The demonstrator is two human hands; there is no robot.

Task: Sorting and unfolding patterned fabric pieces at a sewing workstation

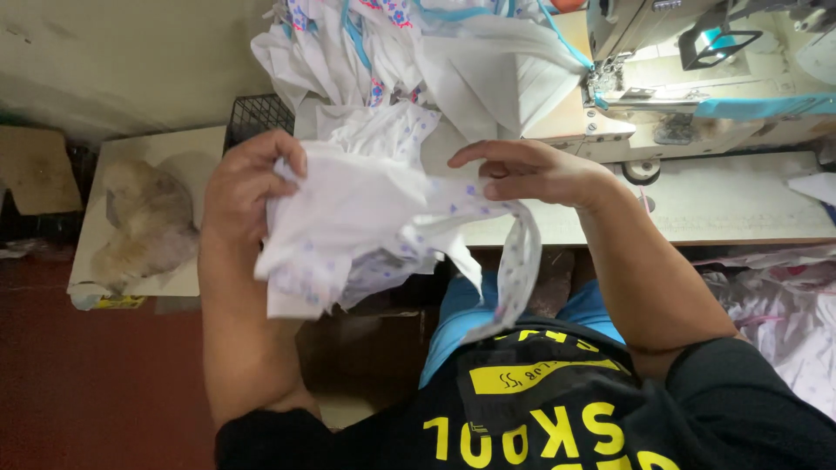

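My left hand [248, 187] grips a bunched white cloth piece with small purple dots [366, 226], held up in front of my chest. My right hand [527, 172] pinches the same cloth at its upper right edge, fingers pointing left. A dotted strip of the cloth [521, 261] hangs down over my lap. Behind the hands lies a heap of white fabric pieces with blue trim and floral print [409, 52] on the work table.
A sewing machine [688, 78] stands on the pale table [740, 204] at the upper right. A black wire basket [257, 115] sits behind the left hand. A low white board with a crumpled bag [144, 222] lies on the red floor at left. More fabric [784, 305] is piled at right.
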